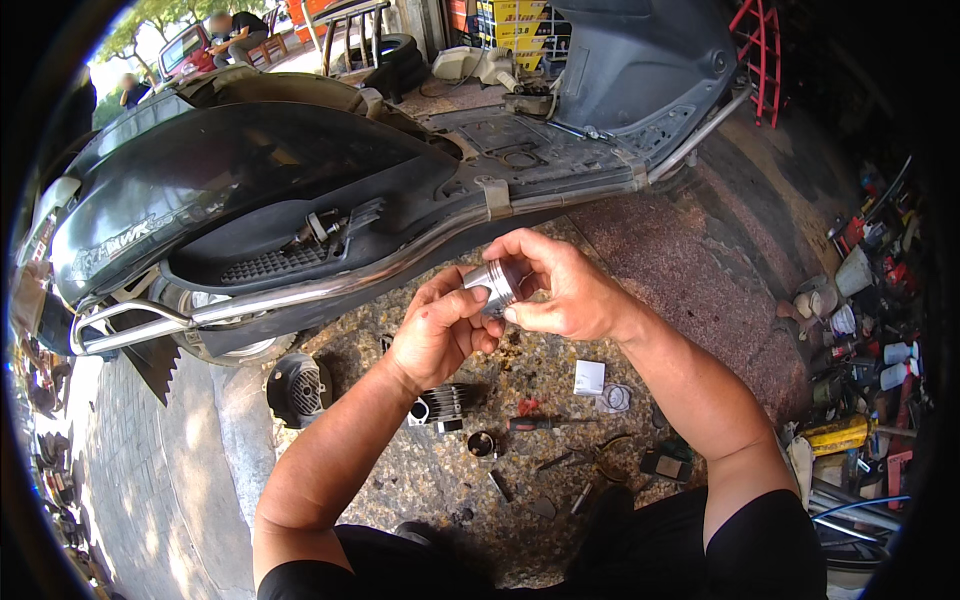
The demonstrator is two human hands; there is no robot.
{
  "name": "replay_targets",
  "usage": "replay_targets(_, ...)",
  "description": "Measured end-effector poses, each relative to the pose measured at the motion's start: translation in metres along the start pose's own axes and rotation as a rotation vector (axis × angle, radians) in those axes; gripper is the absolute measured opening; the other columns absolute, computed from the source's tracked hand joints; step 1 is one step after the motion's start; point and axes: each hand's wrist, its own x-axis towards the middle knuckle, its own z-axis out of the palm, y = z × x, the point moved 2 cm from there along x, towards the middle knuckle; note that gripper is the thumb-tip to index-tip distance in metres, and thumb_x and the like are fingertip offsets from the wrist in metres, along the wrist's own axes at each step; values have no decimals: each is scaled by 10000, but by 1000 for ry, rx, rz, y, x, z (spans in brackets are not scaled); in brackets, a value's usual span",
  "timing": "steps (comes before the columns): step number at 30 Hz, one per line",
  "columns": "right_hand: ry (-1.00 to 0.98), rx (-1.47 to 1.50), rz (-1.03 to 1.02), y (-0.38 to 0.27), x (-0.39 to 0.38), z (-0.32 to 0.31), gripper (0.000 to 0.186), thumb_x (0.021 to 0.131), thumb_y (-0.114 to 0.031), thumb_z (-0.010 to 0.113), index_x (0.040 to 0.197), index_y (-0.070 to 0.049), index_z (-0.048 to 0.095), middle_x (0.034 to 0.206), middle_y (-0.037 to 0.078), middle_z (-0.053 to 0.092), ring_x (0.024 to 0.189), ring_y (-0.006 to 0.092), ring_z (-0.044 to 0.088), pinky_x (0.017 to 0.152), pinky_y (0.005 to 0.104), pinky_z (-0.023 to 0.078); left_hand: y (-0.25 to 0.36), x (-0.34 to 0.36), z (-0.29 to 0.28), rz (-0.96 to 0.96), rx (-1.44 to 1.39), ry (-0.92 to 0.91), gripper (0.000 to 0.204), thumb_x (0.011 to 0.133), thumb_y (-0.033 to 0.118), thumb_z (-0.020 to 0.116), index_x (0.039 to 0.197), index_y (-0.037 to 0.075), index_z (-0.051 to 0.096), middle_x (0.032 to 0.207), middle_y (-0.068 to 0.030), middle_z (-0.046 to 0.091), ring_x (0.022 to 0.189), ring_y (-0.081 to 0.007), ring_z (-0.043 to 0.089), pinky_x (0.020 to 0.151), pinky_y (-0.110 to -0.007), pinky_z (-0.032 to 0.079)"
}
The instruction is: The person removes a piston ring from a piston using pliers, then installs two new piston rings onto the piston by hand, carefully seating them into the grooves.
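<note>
Both my hands are raised over the speckled floor, around a silvery piston [494,283] with ring grooves near one end. My left hand [438,335] grips the piston's side, its thumb lying along the metal. From the other side my right hand [565,288] holds the grooved end between thumb and fingers. Whether a ring sits in its fingers is too small to tell. Below on the floor lie a finned engine cylinder [450,403], a second, darker round part like a piston [483,444], a small white box [589,377] and a clear plastic packet [613,398].
A dark scooter [270,170] stretches across the far side, with a chrome side rail [330,286]. On the floor are a black vented cover [298,390], a screwdriver [540,424] and pliers [612,462]. Tools and containers crowd the right edge near a yellow object [838,435].
</note>
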Motion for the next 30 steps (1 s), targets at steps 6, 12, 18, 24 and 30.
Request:
replay_targets(6, 59, -17, -50, 2, -1, 1, 469, 763, -68, 735, 1194, -2, 560, 964, 61, 635, 865, 125, 623, 764, 297, 544, -2, 2, -1, -7, -12, -12, 364, 928, 162, 597, 1209, -18, 449, 916, -121, 633, 715, -177, 673, 586, -282, 574)
replay_targets(12, 38, 16, -46, 4, -1, 1, 448, 778, -52, 726, 1192, -5, 560, 960, 57, 633, 864, 118, 620, 754, 288, 540, -3, 2, -1, -12, -4, 19, 342, 939, 168, 592, 1195, -11, 453, 905, -117, 633, 686, -173, 673, 571, -285, 577)
replay_targets(18, 23, 88, -25, 8, -1, 2, 433, 786, -40, 722, 1186, -11, 560, 945, 42, 629, 850, 104, 611, 724, 271, 523, -2, 1, -1, -4, 163, 30, 417, 930, 252, 611, 1230, 5, 459, 955, -117, 626, 732, -171, 664, 604, -284, 570)
replay_targets(24, 31, 156, -25, 9, -1, 0, 442, 784, -20, 716, 1196, -7, 555, 966, 44, 629, 862, 104, 607, 731, 271, 519, 2, -1, 2, 166, 449, -13, 514, 846, 67, 700, 1280, 9, 429, 1016, -108, 611, 841, -185, 664, 673, -317, 583)
replay_targets(30, 26, 113, -20, 12, 3, 1, 485, 765, -58, 715, 1199, 41, 523, 1021, 135, 643, 941, 207, 644, 809, 342, 555, 2, -2, 6, 549, 1182, 146, 629, 708, 46, 814, 1253, -19, 505, 1104, -181, 620, 959, -221, 686, 753, -334, 604)
